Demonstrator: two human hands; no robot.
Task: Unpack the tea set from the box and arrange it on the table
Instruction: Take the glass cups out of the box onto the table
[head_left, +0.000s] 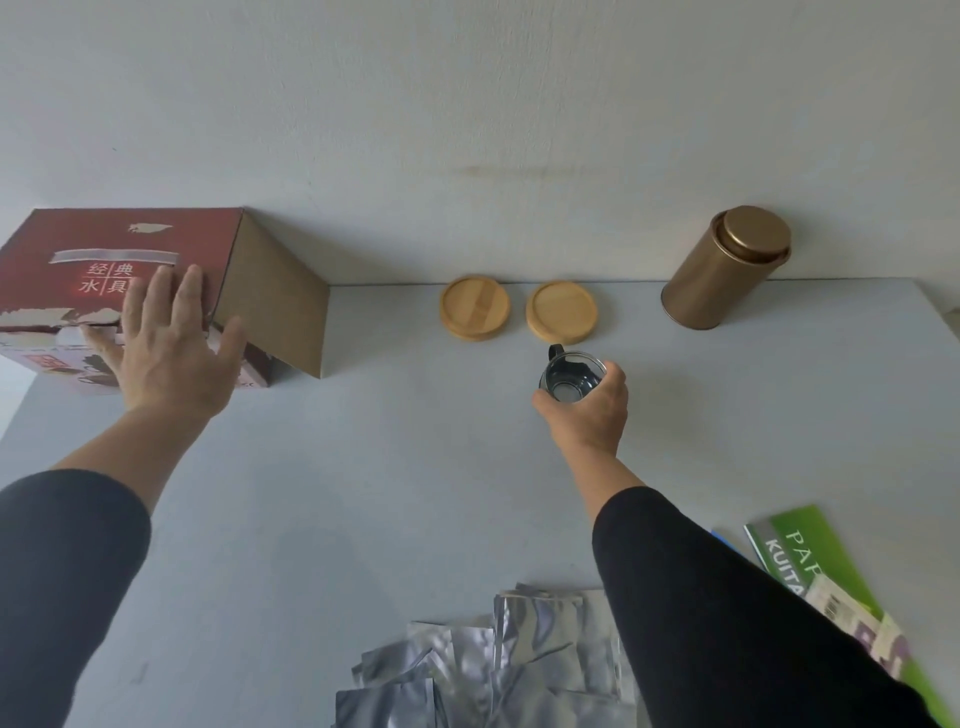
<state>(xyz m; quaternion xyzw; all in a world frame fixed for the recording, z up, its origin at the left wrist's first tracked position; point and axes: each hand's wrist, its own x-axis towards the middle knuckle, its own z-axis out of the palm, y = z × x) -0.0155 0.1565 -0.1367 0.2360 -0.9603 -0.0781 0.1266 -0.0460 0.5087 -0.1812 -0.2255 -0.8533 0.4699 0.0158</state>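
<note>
A red cardboard box (78, 260) with white characters stands at the table's far left, one brown flap (275, 301) hanging open toward the right. My left hand (166, 343) hovers over the box's near edge, fingers spread, holding nothing. My right hand (587, 410) grips a small glass cup (569, 382) with a black handle, just in front of two round wooden coasters (475, 308) (562, 312) near the wall. Whether the cup touches the table I cannot tell.
A gold metal tea tin (724, 267) leans at the back right against the wall. Several silver foil packets (493, 670) lie at the near edge. Green booklets (831, 566) lie at the near right. The table (363, 467) is pale grey.
</note>
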